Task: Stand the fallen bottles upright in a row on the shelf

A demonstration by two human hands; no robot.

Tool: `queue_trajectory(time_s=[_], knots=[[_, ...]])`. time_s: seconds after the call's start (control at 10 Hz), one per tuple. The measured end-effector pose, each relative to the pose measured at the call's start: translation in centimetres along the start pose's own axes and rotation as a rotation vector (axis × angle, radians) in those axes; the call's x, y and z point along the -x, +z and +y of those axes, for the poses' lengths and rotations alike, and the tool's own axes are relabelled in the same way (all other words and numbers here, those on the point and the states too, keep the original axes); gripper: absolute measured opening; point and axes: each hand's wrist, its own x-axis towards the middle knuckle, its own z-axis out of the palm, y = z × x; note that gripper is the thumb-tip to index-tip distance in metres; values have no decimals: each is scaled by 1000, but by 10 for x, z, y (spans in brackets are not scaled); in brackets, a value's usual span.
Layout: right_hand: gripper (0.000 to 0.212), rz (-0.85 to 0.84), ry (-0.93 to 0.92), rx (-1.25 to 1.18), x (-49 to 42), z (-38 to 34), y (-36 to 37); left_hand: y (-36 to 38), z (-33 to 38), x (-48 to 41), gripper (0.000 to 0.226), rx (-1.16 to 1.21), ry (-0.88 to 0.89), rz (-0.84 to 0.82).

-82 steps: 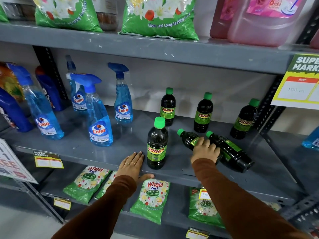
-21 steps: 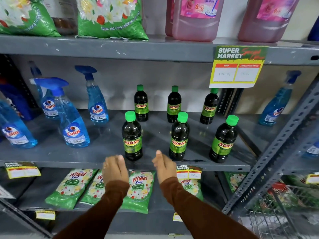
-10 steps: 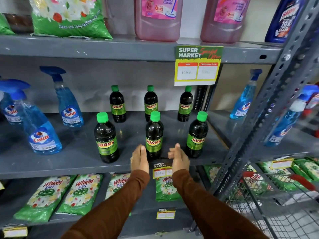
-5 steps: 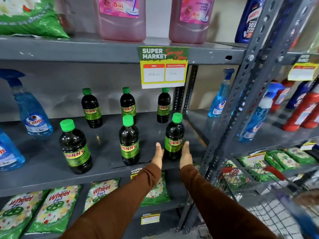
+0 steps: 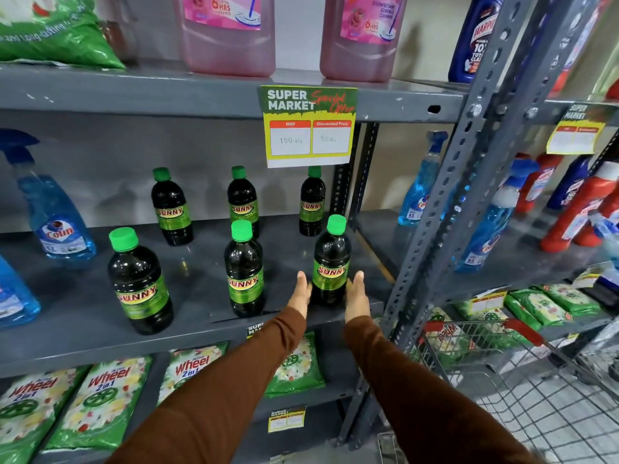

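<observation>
Six dark Sunny bottles with green caps stand upright on the grey middle shelf point(image 5: 201, 269), in two rows of three. The front row is the left bottle point(image 5: 139, 283), the middle bottle point(image 5: 244, 272) and the right bottle point(image 5: 331, 262). The back row point(image 5: 243, 202) stands against the wall. My left hand point(image 5: 299, 291) and my right hand point(image 5: 356, 294) lie flat with straight fingers on either side of the right front bottle's base. The palms face the bottle, close to it or just touching.
A yellow price sign point(image 5: 310, 125) hangs from the shelf above, over the back right bottle. Blue spray bottles point(image 5: 57, 212) stand at the left. A slotted steel post point(image 5: 445, 209) rises just right of my hands, with a wire trolley point(image 5: 485, 346) beyond. Detergent packs point(image 5: 100, 396) lie on the shelf below.
The two bottles that lay on their sides now stand in the front row. My hands have moved right along the shelf edge and now flank the right front bottle.
</observation>
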Motion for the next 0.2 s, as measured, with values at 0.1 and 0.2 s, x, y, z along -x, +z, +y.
queue_trajectory(time_s=[0.1,0.2], knots=[[65,90,-7,26,7,-10,2,-4,-10,1,66,-30,50,103],[53,154,-56,77,12,-16,0,-12,-20,5,61,-85,164,181]])
